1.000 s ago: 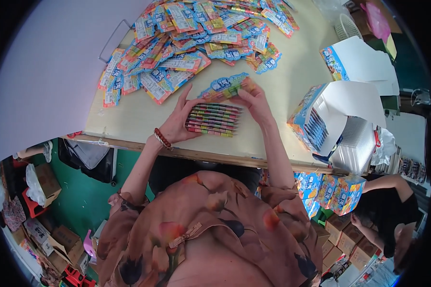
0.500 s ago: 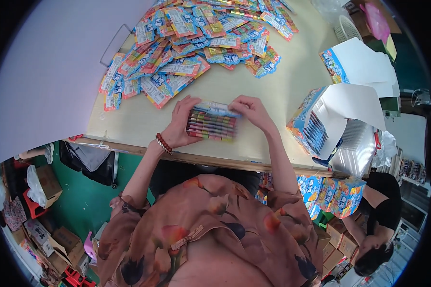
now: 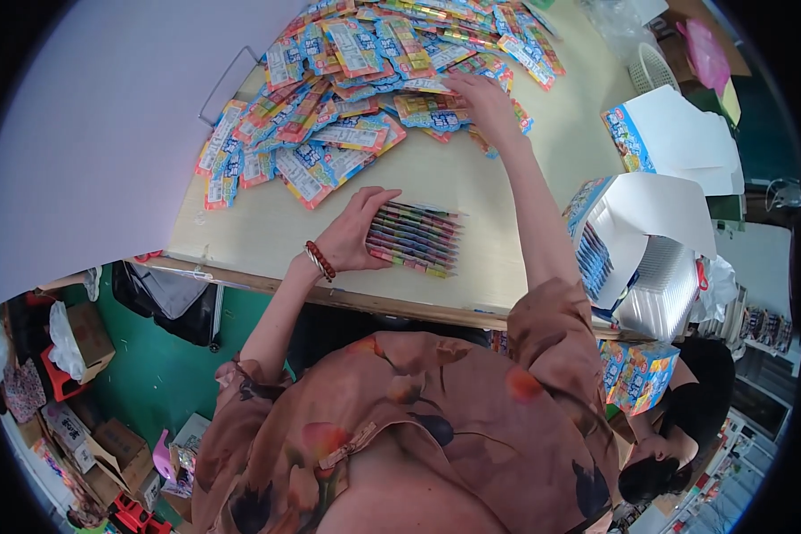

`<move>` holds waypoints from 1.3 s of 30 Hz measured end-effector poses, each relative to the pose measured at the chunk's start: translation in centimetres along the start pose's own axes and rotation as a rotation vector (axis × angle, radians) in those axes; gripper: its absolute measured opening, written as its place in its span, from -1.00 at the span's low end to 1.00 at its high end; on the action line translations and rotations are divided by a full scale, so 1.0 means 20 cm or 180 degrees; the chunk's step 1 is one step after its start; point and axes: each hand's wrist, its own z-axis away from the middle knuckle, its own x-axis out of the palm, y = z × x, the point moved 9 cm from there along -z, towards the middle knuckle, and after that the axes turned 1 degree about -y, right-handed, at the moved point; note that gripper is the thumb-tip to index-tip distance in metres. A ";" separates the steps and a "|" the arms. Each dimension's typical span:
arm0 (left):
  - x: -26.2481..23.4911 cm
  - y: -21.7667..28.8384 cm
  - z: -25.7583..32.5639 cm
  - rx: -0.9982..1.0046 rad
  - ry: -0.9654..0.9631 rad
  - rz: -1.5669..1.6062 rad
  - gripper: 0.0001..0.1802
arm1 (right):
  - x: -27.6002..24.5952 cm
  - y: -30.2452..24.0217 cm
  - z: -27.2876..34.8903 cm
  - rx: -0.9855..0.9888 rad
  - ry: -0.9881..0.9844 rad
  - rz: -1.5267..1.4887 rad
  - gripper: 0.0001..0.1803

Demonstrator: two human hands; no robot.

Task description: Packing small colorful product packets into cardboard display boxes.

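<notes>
**Right hand leaves the stack and goes up to the loose packets**

Head view, the only one here: a second ago both hands were on the stack of colourful packets [image 3: 414, 238] near the front edge of the table [image 3: 516, 191], squaring it up. Half a second ago, same thing, both hands cupping it from either side. Now the right hand [image 3: 481, 102] has let go and is stretched far beyond the stack, fingers lying flat and slightly spread on the big heap of loose packets [image 3: 365, 84] at the far side of the table. Can't tell if it's actually pinching one yet, the fingertips are half lost in the pile.

The left hand [image 3: 356, 233] hasn't moved: it rests against the left end of the stack, fingers spread along the top edge, thumb tucked near the front, holding it steady. There's a red bead bracelet [image 3: 319, 261] on that wrist.

So my read is the stack is tidy enough and another packet is being fetched for it.

To the right of the stack sits an open white carton [image 3: 641, 240], with another flat white box [image 3: 676, 138] beyond it.
</notes>
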 end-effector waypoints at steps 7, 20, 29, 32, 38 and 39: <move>0.00 -0.01 0.03 0.0158 0.0129 -0.0044 0.03 | -0.44 -0.11 0.27 0.0853 0.0677 -0.1015 -0.85; 0.11 0.03 -0.03 0.0093 0.0153 -0.0076 0.43 | -0.08 -0.45 0.13 0.0759 -0.1236 -0.1282 -0.62; 0.10 0.05 0.00 0.0206 0.0367 -0.0238 0.41 | 0.25 -0.43 0.35 0.1053 -0.2272 -0.2192 -0.61; 0.11 0.07 -0.01 0.0388 0.0173 -0.0343 0.38 | 0.27 -0.44 0.37 0.1276 -0.2536 -0.2503 -0.62; 0.15 0.06 -0.01 0.0178 -0.0031 0.0021 0.32 | 0.15 -0.43 0.53 0.1881 -0.3107 -0.3893 -0.44; 0.15 0.06 -0.01 0.0106 -0.0052 0.0127 0.31 | 0.11 -0.37 0.56 0.1966 -0.2683 -0.3776 -0.42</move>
